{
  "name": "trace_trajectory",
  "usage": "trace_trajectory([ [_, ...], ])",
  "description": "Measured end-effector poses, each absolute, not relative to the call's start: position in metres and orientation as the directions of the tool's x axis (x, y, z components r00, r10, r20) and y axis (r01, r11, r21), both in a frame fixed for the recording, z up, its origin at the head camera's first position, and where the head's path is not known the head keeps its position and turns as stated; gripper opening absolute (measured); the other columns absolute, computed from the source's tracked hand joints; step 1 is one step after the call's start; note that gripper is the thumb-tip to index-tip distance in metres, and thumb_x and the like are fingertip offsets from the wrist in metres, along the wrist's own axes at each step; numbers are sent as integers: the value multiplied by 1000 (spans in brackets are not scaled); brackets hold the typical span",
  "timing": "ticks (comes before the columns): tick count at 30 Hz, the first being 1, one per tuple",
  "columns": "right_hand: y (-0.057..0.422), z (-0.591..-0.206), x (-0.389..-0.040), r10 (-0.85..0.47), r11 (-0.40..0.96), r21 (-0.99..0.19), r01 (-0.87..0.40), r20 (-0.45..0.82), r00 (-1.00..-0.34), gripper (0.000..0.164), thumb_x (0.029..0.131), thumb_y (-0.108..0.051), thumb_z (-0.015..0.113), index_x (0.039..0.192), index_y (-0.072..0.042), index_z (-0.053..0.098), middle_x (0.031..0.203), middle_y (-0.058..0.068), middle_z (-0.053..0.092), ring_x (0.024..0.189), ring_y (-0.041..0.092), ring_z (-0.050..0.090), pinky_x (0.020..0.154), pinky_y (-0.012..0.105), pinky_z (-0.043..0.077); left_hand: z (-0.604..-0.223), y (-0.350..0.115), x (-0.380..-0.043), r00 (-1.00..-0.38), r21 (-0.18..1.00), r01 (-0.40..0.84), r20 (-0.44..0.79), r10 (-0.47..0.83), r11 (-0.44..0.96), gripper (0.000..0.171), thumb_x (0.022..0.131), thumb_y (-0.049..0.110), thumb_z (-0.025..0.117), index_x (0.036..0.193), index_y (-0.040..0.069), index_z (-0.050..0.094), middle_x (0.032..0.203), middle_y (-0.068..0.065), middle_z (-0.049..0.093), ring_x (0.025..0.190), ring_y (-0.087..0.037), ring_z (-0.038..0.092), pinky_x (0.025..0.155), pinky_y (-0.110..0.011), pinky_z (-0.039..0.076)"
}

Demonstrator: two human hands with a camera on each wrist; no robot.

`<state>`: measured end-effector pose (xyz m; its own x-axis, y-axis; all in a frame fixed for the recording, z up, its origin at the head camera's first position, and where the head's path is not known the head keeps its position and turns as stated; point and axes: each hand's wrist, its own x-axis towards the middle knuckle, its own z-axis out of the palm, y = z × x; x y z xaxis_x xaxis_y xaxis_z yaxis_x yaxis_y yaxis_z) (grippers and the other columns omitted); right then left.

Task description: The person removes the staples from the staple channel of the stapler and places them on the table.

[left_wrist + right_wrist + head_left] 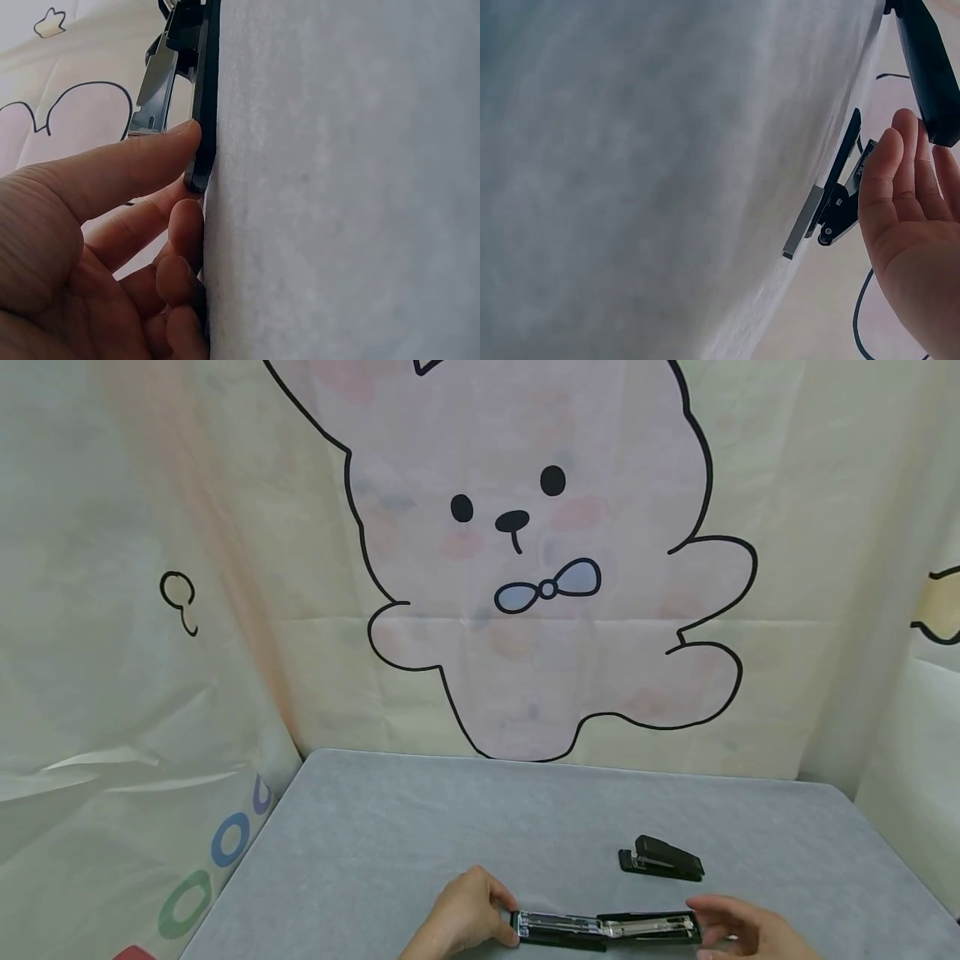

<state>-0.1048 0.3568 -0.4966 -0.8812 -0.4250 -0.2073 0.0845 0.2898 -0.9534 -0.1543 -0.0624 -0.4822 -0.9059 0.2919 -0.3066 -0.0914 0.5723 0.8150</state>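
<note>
A black stapler (pixel 558 927) lies unfolded on the table, its metal inside showing. The thumb and fingers of my left hand (pixel 468 912) pinch its left end; in the left wrist view the thumb presses on the black base (pixel 204 97). At the other end is my right hand (pixel 753 928), index finger against the far corner and thumb on the near side. The right wrist view shows the fingers around the tip of the black arm (pixel 930 75), which is tilted off the table; the thumb is out of that view.
A second black stapler (pixel 663 860) stands behind the unfolded one, to the right. In the right wrist view a small grey strip (pixel 802 223) lies near it. Grey cloth covers the table (pixel 450 818), and a curtain (pixel 525 677) printed with a cartoon animal hangs behind.
</note>
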Motion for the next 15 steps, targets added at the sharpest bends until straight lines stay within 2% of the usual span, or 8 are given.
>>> trace_trajectory([
  [1,357,-497,-106,-437,268,-958,104,-217,-873,35,103,-6,65,136,-18,67,118,-10,67,96,8,65,79,31,57,-482,-62,-154,-906,816,-89,-304,293,571,29,63,-3,96,78,15,79,59,0,63,53,-11,46,53,-28,36],
  [2,357,-498,-106,-448,249,-962,116,-220,-867,36,103,-6,64,136,-20,67,120,-8,67,97,9,66,80,32,57,-482,-62,-154,-907,818,-85,-299,295,569,29,63,-3,96,78,15,79,59,0,64,53,-11,46,53,-28,36],
  [3,358,-498,-107,-458,238,-964,120,-221,-861,37,103,-5,63,133,-28,67,120,-9,67,99,8,66,82,32,57,-482,-62,-154,-908,820,-82,-295,296,567,29,63,-3,96,78,15,79,59,1,64,53,-12,46,53,-28,36],
  [4,356,-497,-108,-448,258,-959,116,-225,-865,36,103,-6,63,134,-24,68,121,-4,68,98,7,66,82,31,57,-483,-62,-153,-910,822,-75,-288,299,564,29,62,-4,96,78,15,79,59,1,63,53,-12,46,53,-28,36],
  [6,352,-495,-109,-424,309,-947,93,-225,-877,36,103,-8,65,139,-3,64,123,5,69,97,6,66,81,31,57,-482,-63,-153,-911,824,-65,-279,303,563,29,62,-3,96,77,15,79,58,1,63,53,-12,47,53,-28,36],
  [8,348,-492,-110,-402,360,-930,71,-223,-888,47,102,-9,66,139,17,52,125,14,68,96,3,66,81,30,57,-482,-63,-152,-912,826,-54,-269,309,561,29,61,-4,95,77,15,80,58,1,63,54,-12,47,53,-29,36],
  [10,344,-489,-110,-374,414,-908,63,-233,-898,54,102,-11,68,137,24,46,126,24,66,95,1,65,80,29,57,-482,-63,-152,-913,826,-45,-263,313,562,29,61,-3,95,78,15,80,58,2,63,54,-13,48,54,-29,36],
  [15,343,-488,-113,-374,425,-903,67,-243,-895,54,103,-13,68,137,23,47,125,26,66,94,1,66,79,29,57,-481,-62,-150,-918,813,-16,-242,313,582,31,59,0,97,79,17,81,59,2,61,55,-14,48,53,-30,36],
])
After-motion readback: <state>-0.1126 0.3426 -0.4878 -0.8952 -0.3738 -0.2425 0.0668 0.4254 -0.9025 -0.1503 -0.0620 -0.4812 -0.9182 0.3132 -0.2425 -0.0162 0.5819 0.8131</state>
